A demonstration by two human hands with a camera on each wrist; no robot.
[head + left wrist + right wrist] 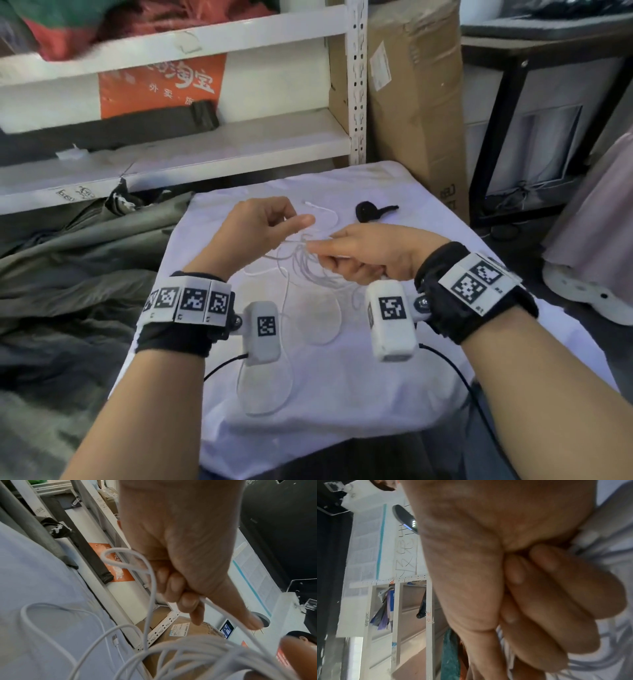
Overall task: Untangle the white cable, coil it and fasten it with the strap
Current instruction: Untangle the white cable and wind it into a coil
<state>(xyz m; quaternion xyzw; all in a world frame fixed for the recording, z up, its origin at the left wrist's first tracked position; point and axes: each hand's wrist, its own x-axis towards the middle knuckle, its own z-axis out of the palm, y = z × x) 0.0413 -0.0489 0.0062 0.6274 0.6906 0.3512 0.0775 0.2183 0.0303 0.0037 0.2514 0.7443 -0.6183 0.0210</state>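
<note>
Head view: the right hand (370, 253) grips a bundle of white cable (301, 260) above the table (342, 394), while the left hand (260, 226), just to its left, pinches one strand. The strap (373, 211) lies beyond, toward the far right corner, nearer the right hand.

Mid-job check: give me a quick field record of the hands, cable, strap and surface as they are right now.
left hand: grip closed round one strand of the white cable
right hand: grip holds a bunch of gathered cable loops
cable: partly gathered; loose loops and one connector end lie on the cloth
strap: black, on the cloth beyond the hands, untouched
surface: white cloth
fastened: not yet
</note>
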